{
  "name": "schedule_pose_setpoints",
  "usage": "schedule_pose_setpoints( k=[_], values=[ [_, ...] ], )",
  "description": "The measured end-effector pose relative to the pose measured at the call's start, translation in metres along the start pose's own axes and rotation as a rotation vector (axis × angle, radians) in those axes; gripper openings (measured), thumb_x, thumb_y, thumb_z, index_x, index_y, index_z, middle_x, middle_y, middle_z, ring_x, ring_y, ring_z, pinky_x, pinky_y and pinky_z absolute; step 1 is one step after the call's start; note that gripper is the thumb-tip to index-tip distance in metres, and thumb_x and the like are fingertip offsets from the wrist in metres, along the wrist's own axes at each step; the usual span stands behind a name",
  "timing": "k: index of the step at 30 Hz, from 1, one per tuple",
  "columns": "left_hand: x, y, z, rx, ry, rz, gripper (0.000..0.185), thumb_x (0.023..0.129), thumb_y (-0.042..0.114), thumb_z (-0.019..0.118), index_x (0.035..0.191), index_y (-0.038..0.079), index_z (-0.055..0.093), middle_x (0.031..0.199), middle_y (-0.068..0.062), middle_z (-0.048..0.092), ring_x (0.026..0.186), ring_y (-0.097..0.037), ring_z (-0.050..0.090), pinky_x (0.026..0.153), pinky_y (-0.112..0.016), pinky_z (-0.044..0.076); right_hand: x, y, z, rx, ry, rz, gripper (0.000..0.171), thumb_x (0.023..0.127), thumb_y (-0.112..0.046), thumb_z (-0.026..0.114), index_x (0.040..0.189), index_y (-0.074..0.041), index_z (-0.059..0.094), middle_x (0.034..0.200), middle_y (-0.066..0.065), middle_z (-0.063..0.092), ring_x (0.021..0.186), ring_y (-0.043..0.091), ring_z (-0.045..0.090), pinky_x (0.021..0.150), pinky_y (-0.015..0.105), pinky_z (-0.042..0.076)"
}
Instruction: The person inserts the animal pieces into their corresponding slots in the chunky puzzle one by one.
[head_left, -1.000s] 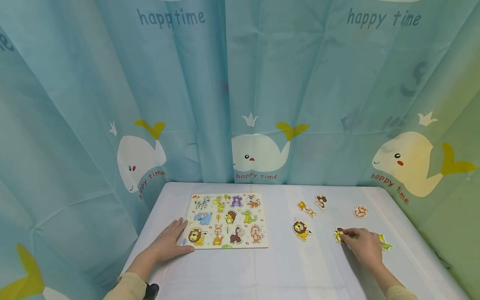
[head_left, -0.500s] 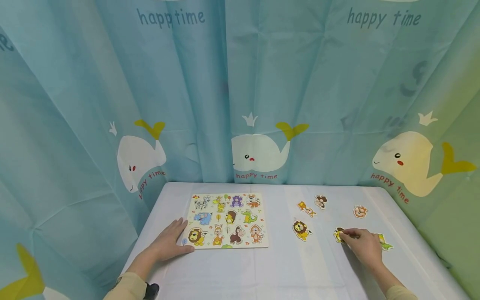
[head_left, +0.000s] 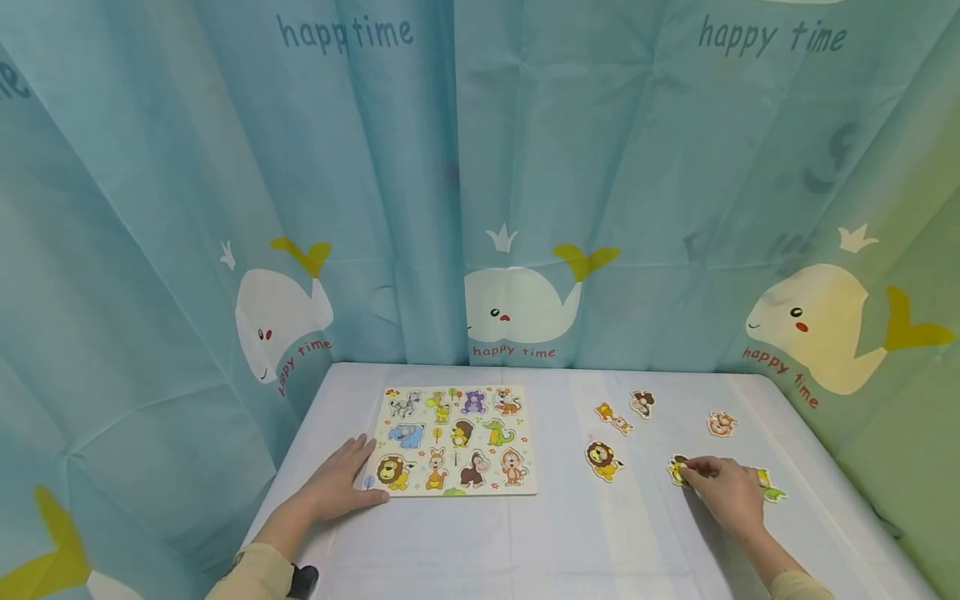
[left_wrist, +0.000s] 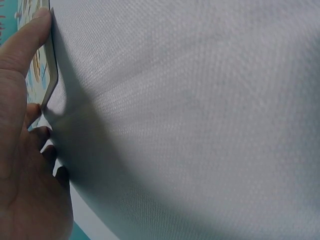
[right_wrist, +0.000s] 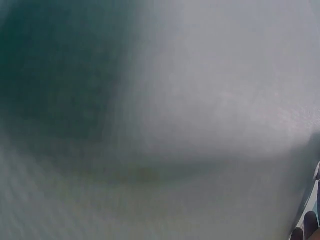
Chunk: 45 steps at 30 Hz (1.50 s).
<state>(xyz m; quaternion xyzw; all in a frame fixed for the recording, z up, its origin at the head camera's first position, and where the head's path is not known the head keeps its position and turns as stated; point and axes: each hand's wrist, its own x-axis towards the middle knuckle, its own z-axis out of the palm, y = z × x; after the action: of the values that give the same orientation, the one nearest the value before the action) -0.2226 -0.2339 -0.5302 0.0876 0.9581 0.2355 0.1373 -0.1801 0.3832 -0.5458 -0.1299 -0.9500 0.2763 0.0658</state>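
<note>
A flat puzzle board (head_left: 528, 454) with colourful animal pictures lies on the white-covered table. My left hand (head_left: 337, 483) rests at its lower left corner, fingers along the left side and thumb at the front edge. The left wrist view shows the thumb (left_wrist: 35, 32) on the board's edge. To the right, my right hand (head_left: 727, 493) pinches a hedgehog puzzle piece (head_left: 675, 471) between thumb and index finger, low at the table. A green crocodile piece (head_left: 772, 490) is partly hidden behind that hand. Mostly blurred cloth fills the right wrist view, with only fingertips (right_wrist: 311, 220) in the corner.
Between board and right hand lie a lion piece (head_left: 602, 461), an orange kangaroo-like piece (head_left: 613, 418) and a dark brown piece (head_left: 641, 404). Another orange-brown piece (head_left: 722, 423) lies behind the right hand. A blue curtain (head_left: 525, 167) with whales hangs behind the table (head_left: 480, 550).
</note>
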Motion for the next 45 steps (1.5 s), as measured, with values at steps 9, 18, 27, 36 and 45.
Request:
schedule_pose_setpoints(
  k=[9,18,27,36,45],
  values=[
    [-0.001,-0.001,0.001,-0.002,0.003,0.007,0.109,0.078,0.061,0.08,0.158,0.001,0.036,0.165,-0.024,0.026,0.151,-0.047,0.019,0.118,-0.068,0.021,-0.002,-0.004,0.005,-0.039,0.04,-0.003,0.027,0.09,-0.021,0.076,0.1,0.004,0.076,0.1,0.019,0.068,0.1,0.039,0.053,0.088,0.057,0.035],
    [0.0,-0.002,0.001,-0.005,-0.002,0.008,0.11,0.078,0.062,0.079,0.158,0.002,0.034,0.165,-0.023,0.025,0.151,-0.047,0.018,0.118,-0.068,0.021,0.001,-0.015,0.0,-0.069,0.084,-0.087,0.024,0.091,-0.025,0.076,0.097,-0.003,0.079,0.106,0.022,0.068,0.103,0.047,0.052,0.083,0.06,0.04],
    [0.0,-0.002,0.0,-0.017,-0.012,0.005,0.11,0.079,0.063,0.079,0.159,0.003,0.033,0.166,-0.022,0.024,0.152,-0.047,0.017,0.119,-0.068,0.02,0.007,-0.04,0.005,-0.023,0.094,-0.133,0.025,0.09,-0.025,0.077,0.099,-0.002,0.079,0.111,0.024,0.067,0.11,0.049,0.05,0.086,0.064,0.038],
    [-0.001,0.001,-0.004,-0.032,-0.028,0.007,0.107,0.081,0.059,0.078,0.159,0.002,0.033,0.166,-0.023,0.023,0.152,-0.047,0.016,0.119,-0.068,0.019,0.012,-0.078,0.017,0.038,0.083,-0.191,0.022,0.09,-0.023,0.079,0.099,-0.003,0.079,0.109,0.02,0.067,0.114,0.045,0.049,0.094,0.064,0.035],
    [0.0,-0.001,-0.002,-0.029,-0.025,0.004,0.107,0.081,0.061,0.076,0.159,0.003,0.032,0.166,-0.022,0.023,0.152,-0.046,0.016,0.119,-0.067,0.019,0.018,-0.119,0.035,0.099,0.069,-0.267,0.017,0.09,-0.024,0.079,0.094,-0.007,0.079,0.105,0.014,0.069,0.115,0.043,0.05,0.097,0.063,0.035]
  ],
)
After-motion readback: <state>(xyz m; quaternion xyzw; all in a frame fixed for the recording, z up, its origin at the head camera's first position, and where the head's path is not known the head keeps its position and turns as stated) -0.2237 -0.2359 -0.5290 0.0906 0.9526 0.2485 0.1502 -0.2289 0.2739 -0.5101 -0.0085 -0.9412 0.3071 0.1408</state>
